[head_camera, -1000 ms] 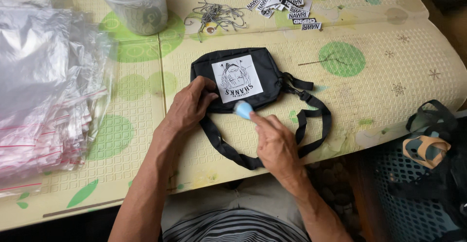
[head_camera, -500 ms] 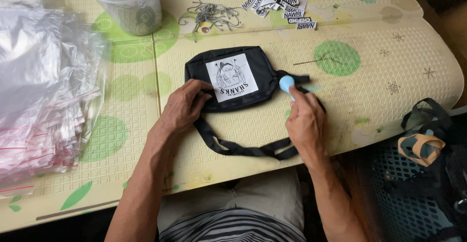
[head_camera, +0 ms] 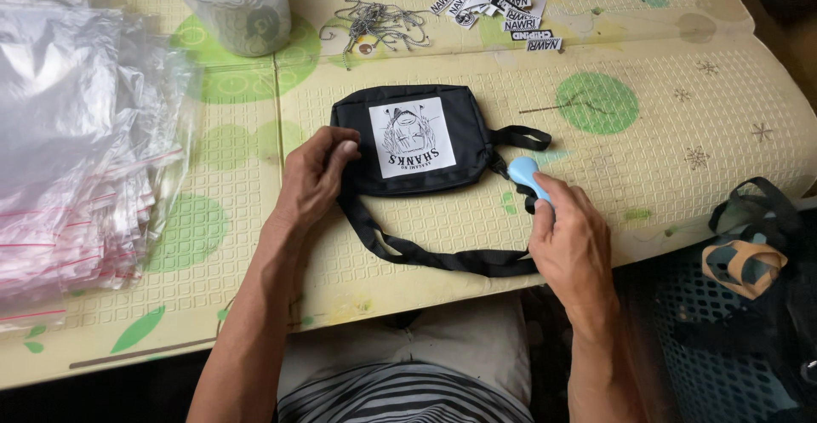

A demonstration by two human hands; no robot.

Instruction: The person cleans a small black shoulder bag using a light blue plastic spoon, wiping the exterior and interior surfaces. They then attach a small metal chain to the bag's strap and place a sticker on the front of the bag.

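Small black pouch bag (head_camera: 408,140) lies flat near the middle of the yellow-green foam mat (head_camera: 681,176), white square printed patch facing up. Its black strap (head_camera: 425,257) loops off the bag's near left corner toward the person and runs to the right, close to the mat's near edge.

Left hand (head_camera: 313,176) rests on the bag's left edge, fingers curled and pinching the fabric there, holding it down. Right hand (head_camera: 572,248) is clenched around a small light-blue tool (head_camera: 526,174), its rounded head poking out past the fingers just beside the bag's right-side strap loop (head_camera: 519,138). Tool type is hard to tell from here, maybe a thread snipper or lighter.

Handling judgement: bag looks light, soft and floppy, probably nylon fabric, not fragile and not slippery. It will fold if lifted by one corner, so best to grip the body at both side edges or pick it up by the strap. The strap is limp and could snag.

Around it: stack of clear plastic zip bags (head_camera: 77,142) at the left, clear plastic cup (head_camera: 234,6) at the far left, pile of small metal chains (head_camera: 379,25), scattered black-and-white labels (head_camera: 498,2), dark bags in a basket (head_camera: 749,304) at the right, off the mat.
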